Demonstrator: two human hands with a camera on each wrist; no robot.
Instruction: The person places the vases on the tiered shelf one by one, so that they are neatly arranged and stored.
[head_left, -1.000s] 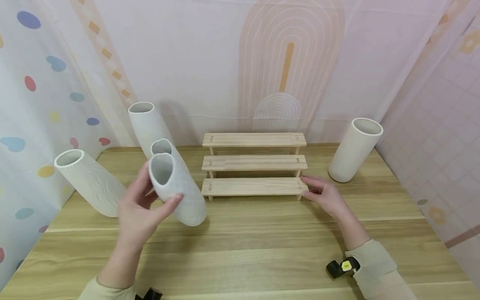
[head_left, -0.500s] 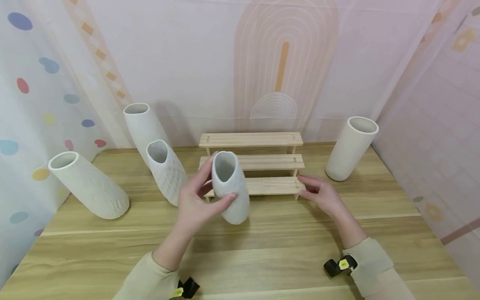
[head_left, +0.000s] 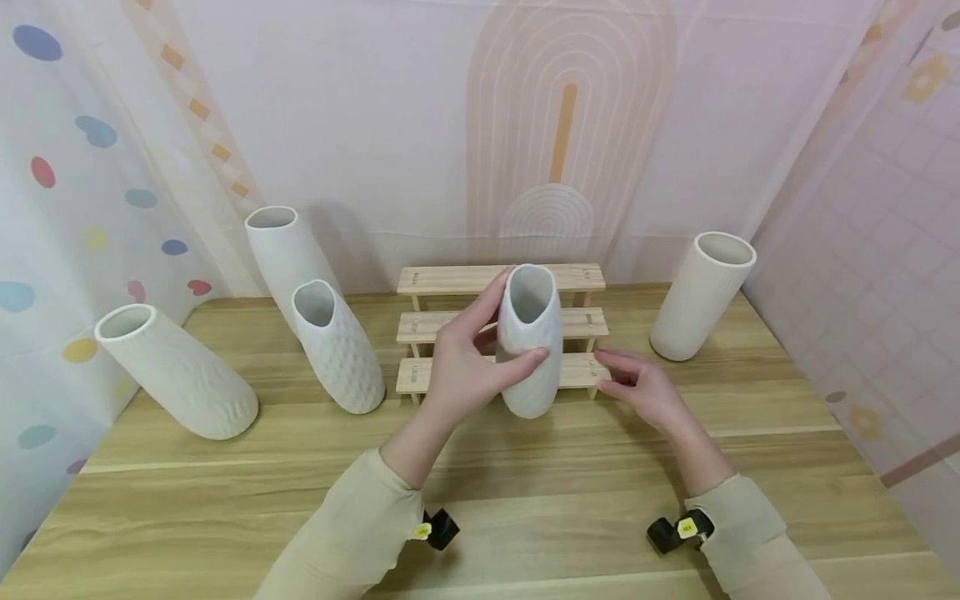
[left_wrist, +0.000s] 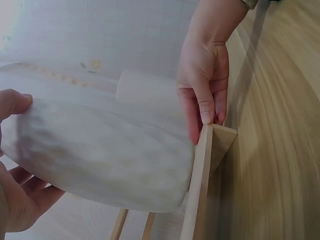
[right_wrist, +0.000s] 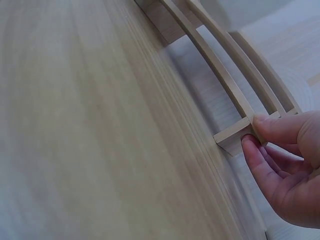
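Observation:
My left hand (head_left: 467, 358) grips a white dimpled vase (head_left: 532, 393) with a notched, heart-like mouth, thumb on the near side and fingers behind. The vase is tilted over the right part of the lowest board of a three-step wooden display rack (head_left: 414, 377). In the left wrist view the base of the vase (left_wrist: 110, 155) meets the board's edge; whether it touches, I cannot tell. With thumb and fingers, my right hand (head_left: 651, 393) pinches the right end of that lowest board, as the right wrist view confirms at the rack (right_wrist: 220, 75).
Left of the rack stand a dimpled vase (head_left: 341, 362), a tall smooth vase (head_left: 281, 254) behind it and a wavy-textured vase (head_left: 183, 375) at far left. A ribbed vase (head_left: 697, 304) stands right of the rack. Patterned curtains (head_left: 360, 125) enclose the wooden table (head_left: 525, 517).
My left hand has carried the vase rightward from beside the other dimpled vase to over the rack's lowest board. My right hand has stayed at the board's end.

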